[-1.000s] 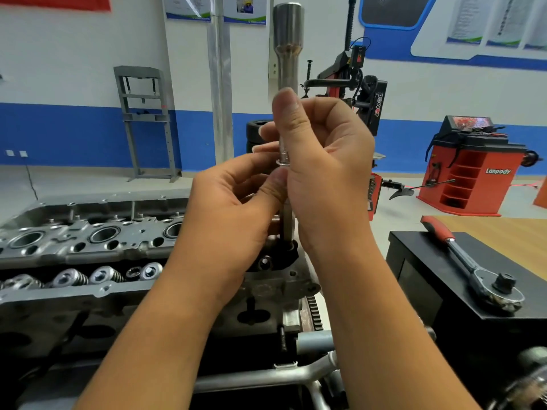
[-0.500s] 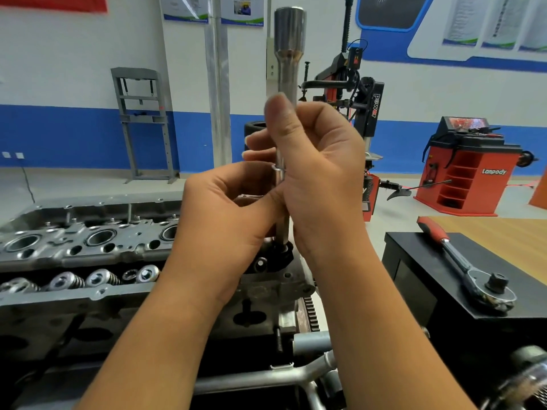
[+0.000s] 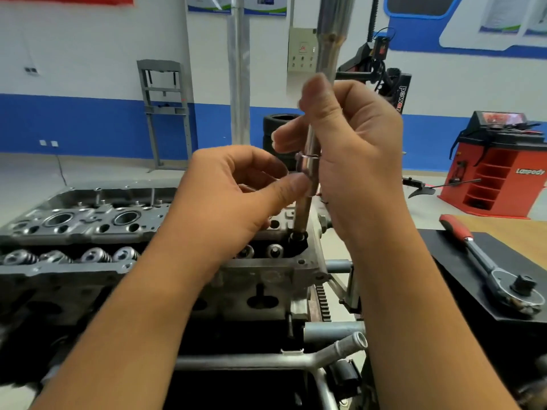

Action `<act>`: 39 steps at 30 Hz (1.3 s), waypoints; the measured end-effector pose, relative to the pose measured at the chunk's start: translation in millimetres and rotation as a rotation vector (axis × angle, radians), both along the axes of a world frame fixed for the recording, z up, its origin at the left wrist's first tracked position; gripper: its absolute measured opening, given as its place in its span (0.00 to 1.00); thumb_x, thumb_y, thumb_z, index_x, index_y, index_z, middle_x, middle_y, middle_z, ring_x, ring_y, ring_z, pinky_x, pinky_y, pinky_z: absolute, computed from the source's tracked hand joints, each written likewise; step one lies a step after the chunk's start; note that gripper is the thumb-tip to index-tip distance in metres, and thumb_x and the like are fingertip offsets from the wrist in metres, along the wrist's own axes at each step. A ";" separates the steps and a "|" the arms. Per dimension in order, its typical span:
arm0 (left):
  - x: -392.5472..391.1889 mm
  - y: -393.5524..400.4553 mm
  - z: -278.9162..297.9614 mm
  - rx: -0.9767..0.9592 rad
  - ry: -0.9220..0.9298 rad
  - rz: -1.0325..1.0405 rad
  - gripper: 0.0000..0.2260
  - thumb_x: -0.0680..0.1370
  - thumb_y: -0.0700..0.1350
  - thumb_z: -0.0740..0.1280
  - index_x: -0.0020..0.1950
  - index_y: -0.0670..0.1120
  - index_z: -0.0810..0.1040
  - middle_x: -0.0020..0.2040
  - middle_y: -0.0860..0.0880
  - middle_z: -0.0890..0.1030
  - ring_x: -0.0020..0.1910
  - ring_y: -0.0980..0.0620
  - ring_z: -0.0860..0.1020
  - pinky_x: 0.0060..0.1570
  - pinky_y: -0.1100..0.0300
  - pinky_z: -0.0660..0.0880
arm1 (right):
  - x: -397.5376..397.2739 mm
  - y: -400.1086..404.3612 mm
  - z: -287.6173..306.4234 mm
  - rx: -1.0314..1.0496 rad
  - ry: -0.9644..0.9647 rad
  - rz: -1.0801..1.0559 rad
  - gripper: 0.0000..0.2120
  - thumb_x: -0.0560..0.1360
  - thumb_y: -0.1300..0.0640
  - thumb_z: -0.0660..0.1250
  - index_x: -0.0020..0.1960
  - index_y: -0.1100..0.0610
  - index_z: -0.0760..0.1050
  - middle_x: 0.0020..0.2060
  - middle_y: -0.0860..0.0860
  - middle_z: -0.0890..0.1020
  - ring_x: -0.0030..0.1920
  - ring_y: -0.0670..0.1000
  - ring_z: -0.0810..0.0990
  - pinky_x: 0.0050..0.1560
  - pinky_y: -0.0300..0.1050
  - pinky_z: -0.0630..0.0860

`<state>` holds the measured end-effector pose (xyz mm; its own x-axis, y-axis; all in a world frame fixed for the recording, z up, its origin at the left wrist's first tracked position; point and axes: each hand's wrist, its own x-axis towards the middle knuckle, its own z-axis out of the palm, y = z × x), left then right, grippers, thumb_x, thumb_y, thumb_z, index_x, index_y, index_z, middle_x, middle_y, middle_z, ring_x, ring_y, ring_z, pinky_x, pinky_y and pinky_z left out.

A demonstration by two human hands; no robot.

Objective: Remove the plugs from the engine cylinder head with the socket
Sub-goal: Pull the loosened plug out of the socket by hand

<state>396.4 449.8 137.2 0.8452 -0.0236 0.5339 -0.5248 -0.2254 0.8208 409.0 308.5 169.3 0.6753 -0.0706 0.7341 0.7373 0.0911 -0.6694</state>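
Observation:
A long steel socket (image 3: 325, 54) stands upright, its wide end near the top edge of the view and its thin shaft (image 3: 302, 214) reaching down to a dark plug hole (image 3: 297, 238) at the right end of the grey cylinder head (image 3: 88, 229). My right hand (image 3: 352, 149) grips the shaft, thumb pointing up along it. My left hand (image 3: 236, 187) pinches the shaft just below, thumb tip on a metal collar (image 3: 306, 165). The plug itself is hidden.
A red-handled ratchet (image 3: 485, 267) lies on a black box at the right. Valve springs (image 3: 94, 254) line the head's front channel. Metal pipes (image 3: 340, 347) of the stand run below. Red workshop machines (image 3: 500, 164) stand at the back right.
The socket has risen in the view, so its top end now reaches the frame's upper edge. Both hands stay on the shaft; the left thumb has shifted onto the collar.

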 end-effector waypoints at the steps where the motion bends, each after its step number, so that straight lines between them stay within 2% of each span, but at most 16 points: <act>1: 0.5 6.7 2.3 0.078 0.009 0.012 0.08 0.73 0.54 0.76 0.48 0.52 0.86 0.41 0.51 0.88 0.41 0.51 0.87 0.40 0.51 0.86 | -0.7 -0.7 0.8 -0.015 0.012 0.007 0.13 0.86 0.54 0.62 0.49 0.62 0.76 0.36 0.59 0.85 0.36 0.59 0.86 0.40 0.49 0.83; 2: 0.5 12.6 3.9 0.126 0.026 0.024 0.03 0.77 0.50 0.74 0.48 0.52 0.86 0.41 0.52 0.88 0.40 0.52 0.87 0.40 0.52 0.86 | -1.4 -1.3 1.3 -0.030 0.025 0.017 0.15 0.87 0.53 0.59 0.49 0.63 0.76 0.38 0.61 0.85 0.36 0.61 0.85 0.39 0.51 0.83; 5: 1.1 22.5 0.9 0.231 0.073 0.077 0.05 0.79 0.43 0.74 0.47 0.53 0.86 0.40 0.54 0.88 0.39 0.55 0.87 0.40 0.57 0.83 | -3.8 0.5 1.3 -0.044 0.036 0.057 0.17 0.88 0.52 0.55 0.50 0.62 0.75 0.37 0.62 0.84 0.32 0.61 0.83 0.35 0.59 0.80; 7: -0.7 20.1 -1.7 0.312 0.091 0.080 0.05 0.76 0.44 0.78 0.47 0.55 0.86 0.40 0.57 0.87 0.40 0.58 0.86 0.41 0.62 0.80 | -6.2 2.6 2.4 0.011 0.033 0.103 0.17 0.88 0.52 0.54 0.49 0.61 0.73 0.34 0.60 0.82 0.29 0.59 0.80 0.32 0.55 0.79; 12: -5.6 7.8 -6.4 0.487 0.106 -0.003 0.10 0.73 0.43 0.79 0.46 0.59 0.86 0.40 0.60 0.86 0.39 0.59 0.85 0.40 0.62 0.78 | -10.7 3.2 9.8 0.182 0.006 0.205 0.18 0.89 0.51 0.53 0.48 0.60 0.72 0.31 0.54 0.79 0.28 0.54 0.75 0.30 0.47 0.75; 14: -6.5 4.0 -6.6 0.542 0.101 0.022 0.10 0.73 0.44 0.79 0.43 0.61 0.85 0.40 0.62 0.86 0.40 0.61 0.84 0.42 0.61 0.79 | -12.1 1.1 12.1 0.227 -0.017 0.157 0.17 0.89 0.52 0.53 0.48 0.60 0.72 0.30 0.54 0.79 0.28 0.53 0.75 0.29 0.45 0.74; 17: -7.9 -3.3 -6.8 0.536 0.110 0.105 0.06 0.71 0.53 0.81 0.44 0.60 0.86 0.38 0.62 0.86 0.40 0.63 0.84 0.45 0.57 0.82 | -12.6 -2.9 13.8 0.290 -0.022 0.042 0.17 0.89 0.52 0.53 0.48 0.60 0.71 0.30 0.54 0.77 0.27 0.52 0.73 0.27 0.44 0.72; 19: -9.8 -9.3 -7.4 0.516 0.110 0.189 0.08 0.69 0.56 0.82 0.45 0.59 0.86 0.37 0.60 0.85 0.39 0.62 0.83 0.46 0.57 0.82 | -11.8 -5.7 13.7 0.331 0.017 -0.007 0.17 0.88 0.51 0.54 0.48 0.60 0.71 0.30 0.54 0.77 0.27 0.51 0.72 0.26 0.44 0.72; 24: -12.7 -15.7 -4.8 0.461 0.135 0.202 0.11 0.69 0.48 0.84 0.43 0.57 0.84 0.34 0.59 0.85 0.34 0.63 0.82 0.41 0.60 0.79 | -6.1 -7.5 10.8 0.406 0.166 -0.058 0.18 0.88 0.48 0.54 0.48 0.59 0.71 0.27 0.52 0.77 0.24 0.51 0.70 0.27 0.43 0.71; 27: -11.6 -14.7 -4.9 0.495 0.115 0.175 0.12 0.70 0.42 0.83 0.43 0.56 0.83 0.34 0.60 0.85 0.33 0.67 0.80 0.35 0.66 0.74 | -2.3 -7.4 10.4 0.447 0.227 -0.068 0.18 0.88 0.47 0.54 0.49 0.59 0.71 0.26 0.52 0.76 0.24 0.51 0.68 0.27 0.42 0.70; 29: -11.4 -15.1 -4.4 0.550 0.089 0.169 0.11 0.71 0.42 0.82 0.43 0.57 0.84 0.35 0.58 0.85 0.33 0.69 0.78 0.30 0.75 0.69 | -0.1 -8.0 10.4 0.459 0.252 -0.077 0.18 0.88 0.46 0.54 0.49 0.59 0.71 0.26 0.51 0.76 0.24 0.51 0.68 0.27 0.42 0.71; 31: -10.6 -15.4 -3.3 0.601 0.082 0.162 0.09 0.73 0.44 0.80 0.42 0.58 0.85 0.36 0.58 0.83 0.36 0.70 0.78 0.29 0.77 0.69 | 0.8 -8.4 10.2 0.469 0.267 -0.083 0.18 0.88 0.46 0.54 0.49 0.59 0.72 0.26 0.51 0.76 0.24 0.51 0.68 0.27 0.42 0.71; 34: -10.2 -15.0 -1.1 0.660 0.106 0.149 0.08 0.75 0.48 0.78 0.39 0.58 0.83 0.35 0.59 0.81 0.35 0.68 0.78 0.30 0.75 0.67 | 1.4 -8.8 10.1 0.481 0.282 -0.090 0.18 0.88 0.46 0.55 0.48 0.58 0.72 0.26 0.51 0.76 0.24 0.51 0.69 0.28 0.42 0.71; 39: -10.0 -15.7 -0.3 0.716 0.126 0.119 0.07 0.78 0.48 0.75 0.42 0.56 0.82 0.38 0.57 0.79 0.37 0.59 0.77 0.36 0.65 0.69 | 2.3 -9.6 10.4 0.486 0.294 -0.092 0.19 0.88 0.46 0.55 0.48 0.58 0.72 0.26 0.51 0.77 0.24 0.51 0.69 0.28 0.42 0.71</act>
<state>386.4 434.1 137.0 0.9178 -0.2344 0.3204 -0.3747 -0.7781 0.5042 411.4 299.0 179.7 0.8212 -0.4213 0.3849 0.5459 0.3834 -0.7449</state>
